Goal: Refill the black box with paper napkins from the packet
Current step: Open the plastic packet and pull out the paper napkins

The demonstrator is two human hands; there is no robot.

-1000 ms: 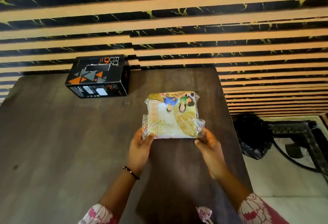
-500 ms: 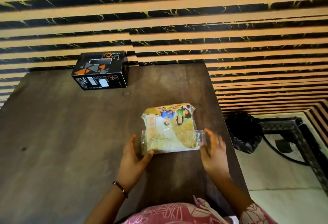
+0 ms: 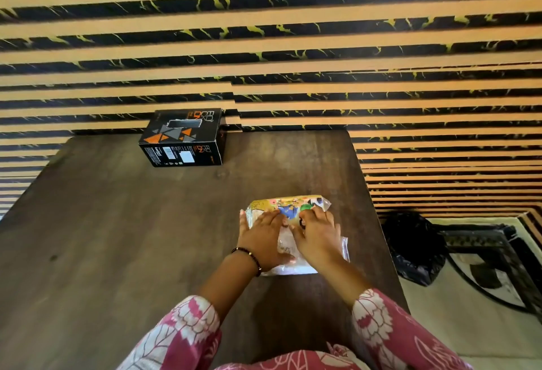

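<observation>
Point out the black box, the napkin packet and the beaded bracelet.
black box (image 3: 183,132): head view, printed top face.
napkin packet (image 3: 289,204): head view, far printed end.
beaded bracelet (image 3: 249,255): head view, beads across left wrist.

Lighting warm, moderately dim; daylight brighter on floor (image 3: 484,337) at right. Soft shadows under forearms on table (image 3: 117,237). Wide-angle bowing at edges; slight overall softness.

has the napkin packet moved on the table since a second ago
Yes. The napkin packet now lies nearer the person, farther from the black box, with both hands on top.
</observation>
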